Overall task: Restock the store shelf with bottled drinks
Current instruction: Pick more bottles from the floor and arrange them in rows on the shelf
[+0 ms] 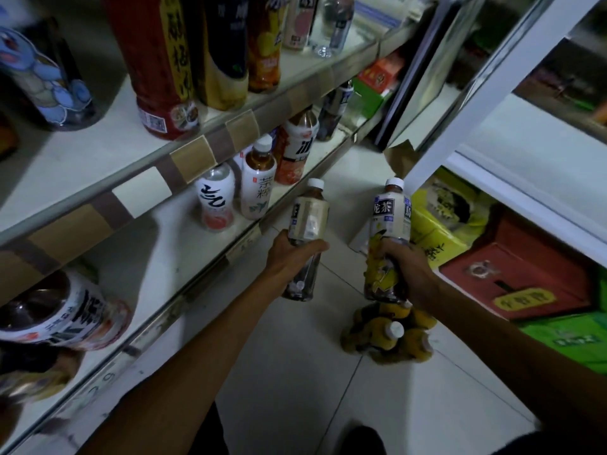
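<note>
My left hand (290, 254) grips a tea bottle with a cream label and white cap (308, 215) around its middle, held upright just off the front edge of the lower shelf (157, 254). My right hand (409, 267) grips a second tea bottle with a white and yellow label (391, 221), also upright, over the floor to the right. Several yellow-labelled bottles (391, 333) stand grouped on the floor below my right hand. On the lower shelf stand a white-labelled bottle (215, 201) and a tea bottle (258, 185) further back.
The upper shelf (98, 159) carries tall bottles, among them a red one (157, 64). A big bottle (59, 313) lies on its side on the lower shelf at left. Yellow (437, 224), red (525, 277) and green (571, 336) cartons sit under a white rack (460, 103) on the right.
</note>
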Demonstrator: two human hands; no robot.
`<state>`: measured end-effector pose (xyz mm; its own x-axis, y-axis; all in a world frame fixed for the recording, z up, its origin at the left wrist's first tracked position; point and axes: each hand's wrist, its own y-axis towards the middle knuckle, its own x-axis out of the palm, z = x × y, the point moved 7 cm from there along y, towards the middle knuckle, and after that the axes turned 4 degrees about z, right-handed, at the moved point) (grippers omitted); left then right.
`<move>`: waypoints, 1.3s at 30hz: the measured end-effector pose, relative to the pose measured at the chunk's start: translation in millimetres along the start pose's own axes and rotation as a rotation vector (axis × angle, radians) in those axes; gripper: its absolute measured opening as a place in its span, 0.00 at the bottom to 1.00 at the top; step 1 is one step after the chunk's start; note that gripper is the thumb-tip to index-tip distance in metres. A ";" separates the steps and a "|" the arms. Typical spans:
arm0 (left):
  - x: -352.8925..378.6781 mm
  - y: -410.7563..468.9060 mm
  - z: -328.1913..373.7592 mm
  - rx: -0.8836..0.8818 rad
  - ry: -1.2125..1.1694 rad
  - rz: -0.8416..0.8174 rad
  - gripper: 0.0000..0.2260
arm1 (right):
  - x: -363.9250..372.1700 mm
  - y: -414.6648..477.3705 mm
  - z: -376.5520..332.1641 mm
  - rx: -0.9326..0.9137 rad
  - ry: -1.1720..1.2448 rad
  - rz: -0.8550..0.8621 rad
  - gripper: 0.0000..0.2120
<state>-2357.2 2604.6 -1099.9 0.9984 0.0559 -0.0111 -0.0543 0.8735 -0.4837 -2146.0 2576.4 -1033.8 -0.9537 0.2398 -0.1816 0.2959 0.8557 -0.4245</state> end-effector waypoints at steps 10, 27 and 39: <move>10.7 -2.6 -17.7 -0.079 -0.008 -0.006 0.19 | 20.2 27.9 15.3 0.173 -0.150 -0.087 0.16; 47.2 -63.0 -4.9 -0.251 -0.105 0.128 0.23 | -16.0 5.2 36.9 0.082 -0.341 -0.026 0.17; 17.1 -195.3 11.5 -0.407 -0.143 0.220 0.21 | -28.2 -105.5 15.9 0.124 -0.275 0.044 0.13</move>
<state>-2329.8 2440.5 -995.5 0.9500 0.3090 -0.0445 -0.2239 0.5750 -0.7869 -2149.4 2472.1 -997.9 -0.8945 0.1278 -0.4285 0.3572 0.7807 -0.5128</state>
